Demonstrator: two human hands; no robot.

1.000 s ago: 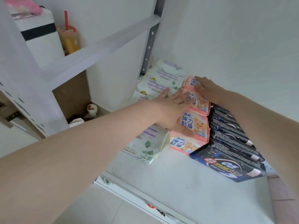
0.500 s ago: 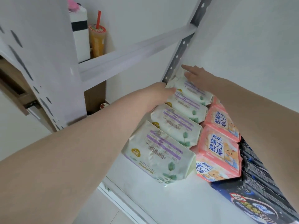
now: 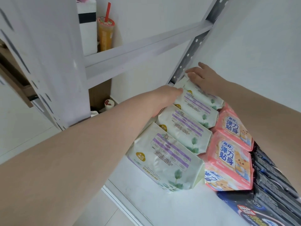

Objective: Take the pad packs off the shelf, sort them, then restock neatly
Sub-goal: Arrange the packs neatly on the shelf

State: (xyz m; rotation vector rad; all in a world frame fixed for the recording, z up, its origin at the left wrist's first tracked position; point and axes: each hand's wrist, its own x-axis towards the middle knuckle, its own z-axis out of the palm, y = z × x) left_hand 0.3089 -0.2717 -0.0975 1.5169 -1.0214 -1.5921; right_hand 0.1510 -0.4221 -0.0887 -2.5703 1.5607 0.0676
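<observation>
Pad packs [image 3: 184, 129] in a green-white row run front to back along the shelf [image 3: 146, 198] | my left hand [image 3: 164, 98] presses its left flank, fingers hidden | right hand [image 3: 200, 75] lies flat on the rearmost pack, nearer the back.

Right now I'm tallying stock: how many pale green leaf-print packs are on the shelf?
4, in one overlapping row: front pack, second pack, third pack, rear pack under the right hand. More may hide behind.

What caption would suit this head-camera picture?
Both hands, left and right, steady the back of a row of green-white pad packs beside pink packs.
</observation>
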